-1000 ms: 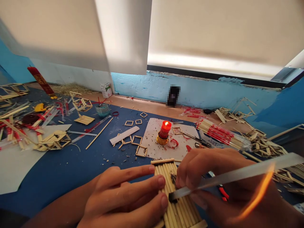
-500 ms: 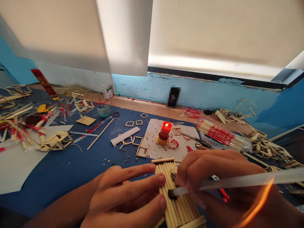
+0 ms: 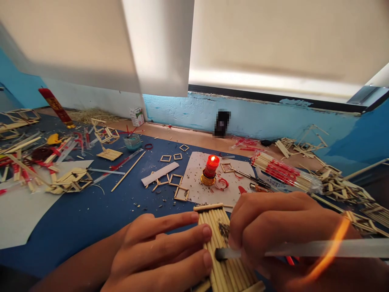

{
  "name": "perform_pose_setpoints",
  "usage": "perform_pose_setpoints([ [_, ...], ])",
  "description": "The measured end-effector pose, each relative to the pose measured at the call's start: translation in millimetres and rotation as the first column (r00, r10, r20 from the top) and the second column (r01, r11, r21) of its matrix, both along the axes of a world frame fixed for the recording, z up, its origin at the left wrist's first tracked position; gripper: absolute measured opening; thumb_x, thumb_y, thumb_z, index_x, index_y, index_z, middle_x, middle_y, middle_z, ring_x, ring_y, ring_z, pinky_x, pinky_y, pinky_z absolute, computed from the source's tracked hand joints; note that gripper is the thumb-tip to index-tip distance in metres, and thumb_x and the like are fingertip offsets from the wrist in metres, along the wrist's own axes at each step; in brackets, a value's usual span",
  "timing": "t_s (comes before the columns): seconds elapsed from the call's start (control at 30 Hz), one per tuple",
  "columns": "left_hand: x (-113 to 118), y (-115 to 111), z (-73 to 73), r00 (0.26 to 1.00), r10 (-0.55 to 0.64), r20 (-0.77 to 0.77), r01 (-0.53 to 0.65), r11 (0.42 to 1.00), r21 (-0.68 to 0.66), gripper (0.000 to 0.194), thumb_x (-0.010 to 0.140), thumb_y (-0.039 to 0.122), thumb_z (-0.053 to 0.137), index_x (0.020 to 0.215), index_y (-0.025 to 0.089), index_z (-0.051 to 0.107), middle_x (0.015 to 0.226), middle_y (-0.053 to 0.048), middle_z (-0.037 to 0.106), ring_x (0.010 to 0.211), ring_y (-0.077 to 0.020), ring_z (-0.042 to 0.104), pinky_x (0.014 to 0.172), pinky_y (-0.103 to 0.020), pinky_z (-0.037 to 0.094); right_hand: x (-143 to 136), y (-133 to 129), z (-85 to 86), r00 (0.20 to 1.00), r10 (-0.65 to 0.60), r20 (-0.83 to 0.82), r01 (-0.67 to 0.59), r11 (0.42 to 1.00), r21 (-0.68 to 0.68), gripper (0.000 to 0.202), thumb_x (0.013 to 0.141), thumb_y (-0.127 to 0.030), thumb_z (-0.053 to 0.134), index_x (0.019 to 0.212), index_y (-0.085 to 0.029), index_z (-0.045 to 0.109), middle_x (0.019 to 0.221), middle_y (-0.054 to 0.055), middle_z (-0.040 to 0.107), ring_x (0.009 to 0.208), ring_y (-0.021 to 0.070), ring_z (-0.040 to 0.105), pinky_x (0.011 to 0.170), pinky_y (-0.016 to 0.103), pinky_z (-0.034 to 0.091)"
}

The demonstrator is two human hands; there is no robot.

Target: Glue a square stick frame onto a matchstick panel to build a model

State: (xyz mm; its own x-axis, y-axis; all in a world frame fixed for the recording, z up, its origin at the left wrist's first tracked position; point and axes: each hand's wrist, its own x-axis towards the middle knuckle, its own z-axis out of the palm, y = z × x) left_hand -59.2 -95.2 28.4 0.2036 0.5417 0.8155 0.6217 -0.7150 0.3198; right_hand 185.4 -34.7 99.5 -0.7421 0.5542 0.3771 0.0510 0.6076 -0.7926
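Observation:
My left hand (image 3: pixel 164 247) holds the left edge of a panel of wooden sticks (image 3: pixel 223 275) laid side by side, its fingertips pressed on that edge. A crosswise stick caps the panel's far end, over a dark glue line. Between the fingers of my right hand (image 3: pixel 270 231) is a whitish translucent glue stick (image 3: pixel 349 248). Its blackened tip (image 3: pixel 219 254) touches the middle of the panel. Dark smudges (image 3: pixel 224 229) mark the wood beside my right fingertips. An orange flame-like streak lies across the glue stick at right; I cannot tell whether it is a reflection.
Beyond my hands a lit red candle (image 3: pixel 212 167) stands on white paper (image 3: pixel 194 172). Small square stick frames (image 3: pixel 176 179) lie left of it. Bagged red-and-cream sticks (image 3: pixel 282 172) and stick structures (image 3: pixel 343 186) are at right. More stick structures (image 3: pixel 71 180) and wrappers sit left.
The far part of the glue stick has swung lower and nearer me, while its tip stays on the panel. My right hand has shifted slightly right; my left hand barely moves.

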Motion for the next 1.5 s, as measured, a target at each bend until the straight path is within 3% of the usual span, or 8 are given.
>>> perform_pose_setpoints([
  [0.2,-6.8,5.0,8.8,0.996,-0.049,-0.079,0.047,0.999,-0.024,0.022,0.097,0.046,0.065,0.108,0.03,0.076,0.115,0.005,0.078,0.104,-0.0215,0.076,0.087,-0.039,0.065,4.6,-1.9,8.0,0.983,-0.163,0.087,0.159,0.986,0.055,0.011,0.088,-0.028,0.074,0.094,-0.027,0.065,0.088,-0.004,0.071,0.073,0.0119,0.066,0.066,0.022,0.052],
  [0.33,-15.2,9.5,17.1,0.97,-0.105,-0.22,0.11,0.994,0.009,0.023,0.097,0.042,0.065,0.112,0.027,0.075,0.117,0.004,0.078,0.105,-0.0215,0.076,0.086,-0.035,0.068,9.2,-7.6,-0.2,0.958,-0.267,0.102,0.268,0.963,0.006,0.017,0.089,-0.023,0.073,0.093,-0.028,0.057,0.082,-0.004,0.067,0.069,0.0121,0.064,0.062,0.022,0.052],
  [0.47,-19.0,10.4,17.0,0.966,-0.116,-0.231,0.121,0.993,0.007,0.023,0.096,0.038,0.064,0.115,0.027,0.074,0.118,0.002,0.077,0.107,-0.0244,0.076,0.084,-0.038,0.07,8.5,-12.8,-10.0,0.932,-0.353,0.081,0.357,0.934,-0.031,0.023,0.089,-0.022,0.074,0.092,-0.028,0.052,0.085,-0.003,0.067,0.077,0.0151,0.066,0.065,0.024,0.056],
  [0.67,-22.1,11.6,17.5,0.93,-0.176,-0.323,0.186,0.983,0.001,0.027,0.094,0.033,0.068,0.118,0.023,0.074,0.119,-0.003,0.077,0.107,-0.0278,0.076,0.08,-0.039,0.072,0.1,-11.9,-4.5,0.939,-0.342,0.021,0.341,0.939,0.04,0.021,0.087,-0.022,0.074,0.09,-0.029,0.054,0.079,-0.003,0.068,0.074,0.0156,0.069,0.063,0.024,0.056],
  [0.87,-17.7,6.9,14.4,0.975,-0.1,-0.197,0.099,0.995,-0.013,0.024,0.098,0.042,0.063,0.114,0.029,0.076,0.117,0.001,0.078,0.106,-0.0261,0.076,0.079,-0.041,0.07,-5.1,-11.7,2.2,0.941,-0.339,0.024,0.336,0.938,0.082,0.021,0.083,-0.024,0.076,0.082,-0.028,0.055,0.073,-0.006,0.069,0.065,0.0135,0.068,0.056,0.023,0.053],
  [1.23,-23.1,14.5,21.5,0.913,-0.176,-0.369,0.193,0.981,0.008,0.032,0.093,0.039,0.068,0.121,0.024,0.072,0.123,-0.001,0.075,0.109,-0.0262,0.075,0.083,-0.035,0.07,-1.0,-12.5,8.3,0.973,-0.225,0.044,0.219,0.969,0.116,0.019,0.085,-0.012,0.07,0.085,-0.025,0.057,0.077,-0.003,0.067,0.065,0.0124,0.064,0.06,0.024,0.053],
  [1.5,-20.4,10.9,18.2,0.941,-0.174,-0.292,0.183,0.983,0.003,0.034,0.092,0.039,0.071,0.123,0.025,0.07,0.126,0.002,0.074,0.115,-0.0225,0.072,0.094,-0.034,0.066,-7.5,-22.3,-5.8,0.957,-0.27,-0.104,0.28,0.955,0.1,0.02,0.094,-0.022,0.068,0.078,-0.023,0.056,0.074,-0.001,0.064,0.063,0.0114,0.061,0.061,0.023,0.053],
])
